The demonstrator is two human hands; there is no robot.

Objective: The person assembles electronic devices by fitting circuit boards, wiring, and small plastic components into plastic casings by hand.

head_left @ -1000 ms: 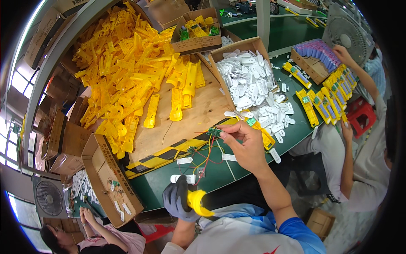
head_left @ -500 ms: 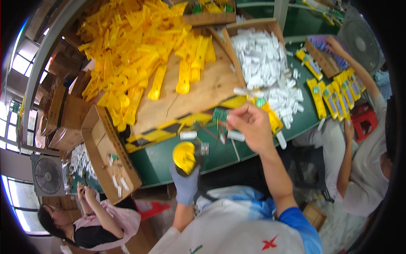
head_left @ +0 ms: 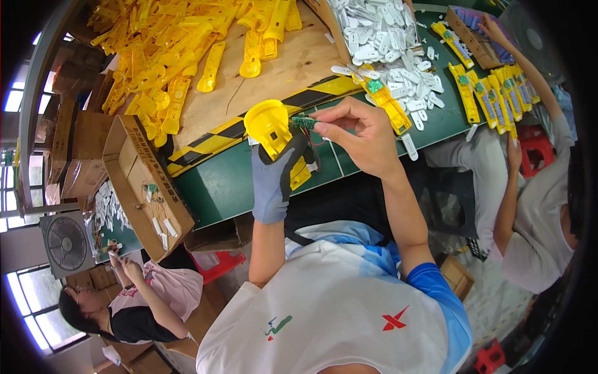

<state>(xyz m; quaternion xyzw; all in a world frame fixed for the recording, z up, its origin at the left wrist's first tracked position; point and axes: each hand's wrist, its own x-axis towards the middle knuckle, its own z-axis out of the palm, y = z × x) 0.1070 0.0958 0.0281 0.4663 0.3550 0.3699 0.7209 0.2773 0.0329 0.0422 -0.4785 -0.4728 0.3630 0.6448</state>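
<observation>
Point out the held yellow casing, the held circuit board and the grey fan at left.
Yellow casing (head_left: 266, 122), head view: its cupped end.
Circuit board (head_left: 303, 123), head view: its uncovered part.
Grey fan (head_left: 66, 242), head view: its round grille.

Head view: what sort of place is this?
Probably an assembly workshop: a heap of yellow plastic shells, a pile of white plastic parts, and a green circuit board in the right hand.

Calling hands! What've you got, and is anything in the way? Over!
Left hand: gripping yellow shell. Right hand: pinching green board beside it. Nothing visible blocking between the two.
</observation>
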